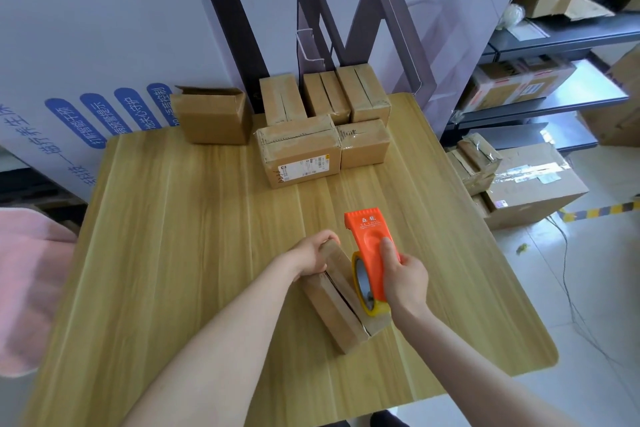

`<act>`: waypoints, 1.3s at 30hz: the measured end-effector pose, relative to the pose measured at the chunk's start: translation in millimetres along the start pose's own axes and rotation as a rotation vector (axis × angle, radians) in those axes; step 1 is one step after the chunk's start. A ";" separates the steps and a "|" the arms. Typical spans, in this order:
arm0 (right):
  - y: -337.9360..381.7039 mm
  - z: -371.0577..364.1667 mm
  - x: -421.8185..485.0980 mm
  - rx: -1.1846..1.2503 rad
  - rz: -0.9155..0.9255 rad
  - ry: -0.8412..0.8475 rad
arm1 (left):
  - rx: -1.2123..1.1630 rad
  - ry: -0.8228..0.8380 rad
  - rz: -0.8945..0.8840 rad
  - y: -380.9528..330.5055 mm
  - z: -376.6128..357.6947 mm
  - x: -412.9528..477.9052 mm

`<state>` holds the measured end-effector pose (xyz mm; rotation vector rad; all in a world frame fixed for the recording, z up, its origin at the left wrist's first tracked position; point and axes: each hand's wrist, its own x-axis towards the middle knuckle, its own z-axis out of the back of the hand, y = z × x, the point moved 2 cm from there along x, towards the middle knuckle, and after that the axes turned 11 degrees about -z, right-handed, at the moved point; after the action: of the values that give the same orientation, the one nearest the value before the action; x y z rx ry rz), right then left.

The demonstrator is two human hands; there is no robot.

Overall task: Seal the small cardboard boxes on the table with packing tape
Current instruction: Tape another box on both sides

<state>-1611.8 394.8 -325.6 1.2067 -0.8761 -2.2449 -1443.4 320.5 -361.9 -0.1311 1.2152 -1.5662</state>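
Small cardboard box (341, 305): lies on the near right part of the table (173, 218), set at an angle to the table's edge. Its top flaps are folded down, with a dark seam showing between them along the length of the box.

Left hand (313, 255): grips the far end of this box, fingers curled over its top edge and clamped on the cardboard.

Right hand (403, 276): holds an orange tape dispenser (370, 243), fingers and thumb wrapped tightly round its body. The dispenser's toothed end points away from the person. Its yellow-rimmed tape roll (362, 282) rests on the top of the box, towards the near end and beside the seam.

Far side of the table: a labelled box (299, 156) lies closest to the centre, with a smaller closed box (363, 146) just beside it on the right. Three more closed boxes (363, 94) stand in a row behind them. An open box (213, 118) with raised flaps sits to the left, apart from the group.

Surroundings: dark shelving (554, 35) carrying cartons stands at the right; a large carton (533, 184) sits on the floor below it. A pink cloth (27, 288) shows at the left edge.
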 end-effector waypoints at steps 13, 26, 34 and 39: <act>18.1 -34.9 -10.2 -0.039 0.146 0.157 | -0.666 -0.804 0.385 45.5 -58.3 -55.1; 41.7 27.2 -37.4 0.170 0.148 0.375 | -1.049 -1.134 0.700 35.3 -80.9 -92.3; 68.3 53.7 -51.9 0.073 0.287 0.433 | -0.641 -1.044 -0.006 -44.5 5.5 -112.9; 87.1 60.5 -58.7 0.031 0.370 0.433 | -0.437 -0.768 -0.418 -121.0 65.8 -136.6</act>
<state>-1625.5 390.5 -205.2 1.3476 -0.8747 -1.6060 -1427.9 371.5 -175.4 -1.2191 0.9050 -1.3506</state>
